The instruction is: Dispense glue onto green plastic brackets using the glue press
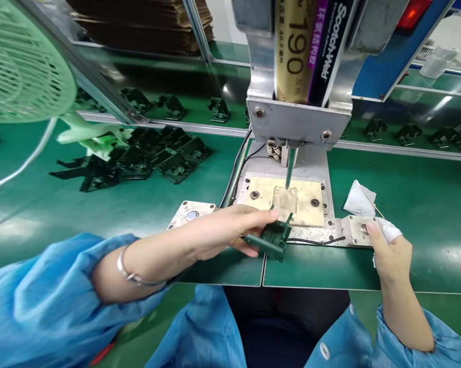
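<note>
My left hand (230,230) reaches across and pinches a dark green plastic part (271,239) just in front of the beige fixture plate (307,202). A thin dispensing needle (289,171) hangs from the adhesive dispenser (299,107) over that plate. My right hand (387,245) rests at the right metal button plate (355,229), its taped finger beside the round button (364,228) and the other fingers curled around something white.
A second button plate (192,213) lies left of the fixture. A pile of dark green parts (138,158) sits at the back left under a green fan (23,61). More parts (407,134) line the rear shelf. A white wipe (359,199) and black cables (236,171) lie nearby.
</note>
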Available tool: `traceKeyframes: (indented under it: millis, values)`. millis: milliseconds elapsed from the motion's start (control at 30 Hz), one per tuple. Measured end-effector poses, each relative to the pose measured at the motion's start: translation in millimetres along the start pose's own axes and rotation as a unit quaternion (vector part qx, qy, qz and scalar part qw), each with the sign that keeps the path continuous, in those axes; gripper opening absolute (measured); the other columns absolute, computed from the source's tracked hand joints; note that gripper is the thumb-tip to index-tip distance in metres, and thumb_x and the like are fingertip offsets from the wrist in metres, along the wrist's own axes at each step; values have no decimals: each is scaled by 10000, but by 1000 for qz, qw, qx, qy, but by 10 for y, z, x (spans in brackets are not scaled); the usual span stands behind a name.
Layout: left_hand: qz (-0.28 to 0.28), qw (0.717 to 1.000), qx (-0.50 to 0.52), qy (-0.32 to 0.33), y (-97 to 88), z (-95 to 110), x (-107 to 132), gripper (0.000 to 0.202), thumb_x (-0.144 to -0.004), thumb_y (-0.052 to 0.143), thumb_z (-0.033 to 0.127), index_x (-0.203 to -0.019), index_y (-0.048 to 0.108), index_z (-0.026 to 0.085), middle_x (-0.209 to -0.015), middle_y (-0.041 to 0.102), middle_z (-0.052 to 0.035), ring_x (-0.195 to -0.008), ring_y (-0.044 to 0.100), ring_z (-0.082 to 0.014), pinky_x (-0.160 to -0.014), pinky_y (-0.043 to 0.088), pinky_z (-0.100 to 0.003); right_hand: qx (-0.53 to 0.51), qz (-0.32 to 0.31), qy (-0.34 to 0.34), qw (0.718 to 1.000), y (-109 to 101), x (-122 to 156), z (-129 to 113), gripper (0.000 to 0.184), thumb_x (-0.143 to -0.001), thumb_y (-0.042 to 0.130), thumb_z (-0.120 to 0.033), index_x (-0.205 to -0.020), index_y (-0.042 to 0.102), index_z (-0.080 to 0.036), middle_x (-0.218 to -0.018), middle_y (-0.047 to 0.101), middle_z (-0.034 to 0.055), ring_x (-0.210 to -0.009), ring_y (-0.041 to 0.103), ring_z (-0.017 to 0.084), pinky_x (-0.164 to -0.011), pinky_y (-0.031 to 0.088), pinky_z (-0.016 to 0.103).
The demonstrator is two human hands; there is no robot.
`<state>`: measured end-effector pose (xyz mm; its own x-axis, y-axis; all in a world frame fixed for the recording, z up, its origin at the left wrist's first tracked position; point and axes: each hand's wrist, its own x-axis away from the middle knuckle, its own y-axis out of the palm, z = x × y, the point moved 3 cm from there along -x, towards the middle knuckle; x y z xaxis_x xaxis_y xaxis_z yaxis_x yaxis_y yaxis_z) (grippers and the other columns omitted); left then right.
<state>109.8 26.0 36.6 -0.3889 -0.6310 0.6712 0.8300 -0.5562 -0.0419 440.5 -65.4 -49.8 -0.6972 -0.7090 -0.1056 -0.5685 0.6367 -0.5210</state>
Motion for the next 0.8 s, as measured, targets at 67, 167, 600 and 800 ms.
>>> traceKeyframes:
  millis: [67,167,600,800]
  values:
    - [26,998,-2,62,26,-141,142,573,-600,871,527,-992,627,186,-1032,629,-88,-1035,620,-294,-674,566,-308,-34,56,-3,998,-45,48,18,619,-692,748,-687,-990,793,-146,-969,782,139,-965,727,358,-877,552,462]
    - [65,975,3,213,83,-398,369,570,-654,895,337,-1119,581,239,-1148,630,-82,-1144,608,-274,-751,570,-274,-42,162,-34,985,-145,287,39,553,-788,732,-609,-1046,785,-123,-1011,774,153,-995,725,348,-910,555,449]
    - [7,836,-80,543,387,-471,746,825,-709,876,117,-1409,497,332,-1295,621,-69,-1254,596,-264,-1132,512,-410,-25,-231,-426,874,-77,1624,-1157,121,-929,573,-206,-815,546,-233,-582,579,-32,-458,556,142,-452,432,280]
    - [16,829,-92,552,446,-484,723,839,-714,859,88,-1421,478,332,-1279,619,-59,-1253,592,-250,-1153,489,-384,13,-155,-494,855,122,1692,-1176,163,-929,534,-153,-775,530,-207,-574,527,-18,-478,515,139,-477,390,286]
